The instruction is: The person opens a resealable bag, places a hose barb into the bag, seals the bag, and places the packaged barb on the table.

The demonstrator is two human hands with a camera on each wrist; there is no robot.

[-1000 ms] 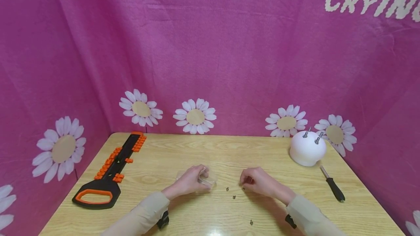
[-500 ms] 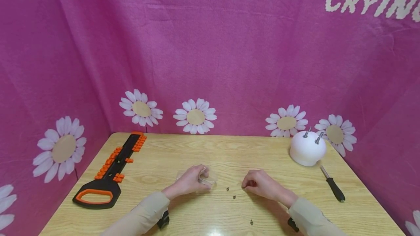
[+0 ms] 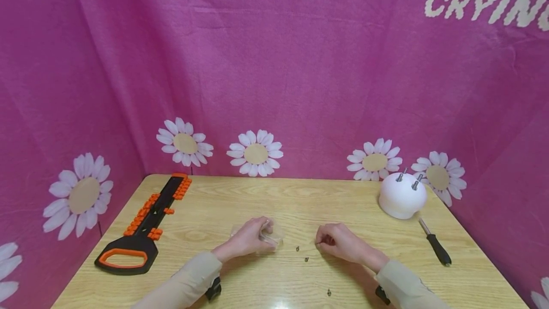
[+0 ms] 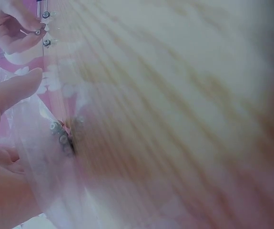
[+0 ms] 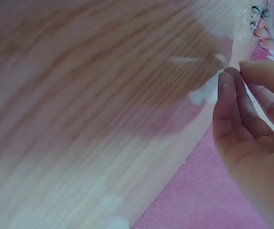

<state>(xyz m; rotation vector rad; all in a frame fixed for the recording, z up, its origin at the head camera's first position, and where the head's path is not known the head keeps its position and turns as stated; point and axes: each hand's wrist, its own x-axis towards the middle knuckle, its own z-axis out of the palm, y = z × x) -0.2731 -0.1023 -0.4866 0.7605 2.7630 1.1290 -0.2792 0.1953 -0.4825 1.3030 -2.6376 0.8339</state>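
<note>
My left hand (image 3: 250,237) grips a clear plastic bag (image 3: 276,233) resting on the table, its mouth toward the right. Small metal screws (image 4: 63,138) show through the plastic in the left wrist view. To the right, my right hand (image 3: 343,241) is held low over the table, thumb and fingertips pinched together. Between them the left wrist view shows a small screw (image 4: 37,32); the right wrist view hides most of it. On the wood between the hands lie two loose screws, one farther back (image 3: 298,249) and one closer (image 3: 306,259). A third screw (image 3: 329,293) lies near the front.
A black-and-orange handled rack (image 3: 146,223) with orange clips lies along the left side of the table (image 3: 274,194). At the back right sits a white dome (image 3: 402,197) with metal posts. Beside it lies a black-handled screwdriver (image 3: 436,246). Purple cloth (image 3: 274,70) encloses the table.
My right hand has shifted slightly to the right, and its fingertips have taken up the small screw beneath them. The left hand and bag have stayed put.
</note>
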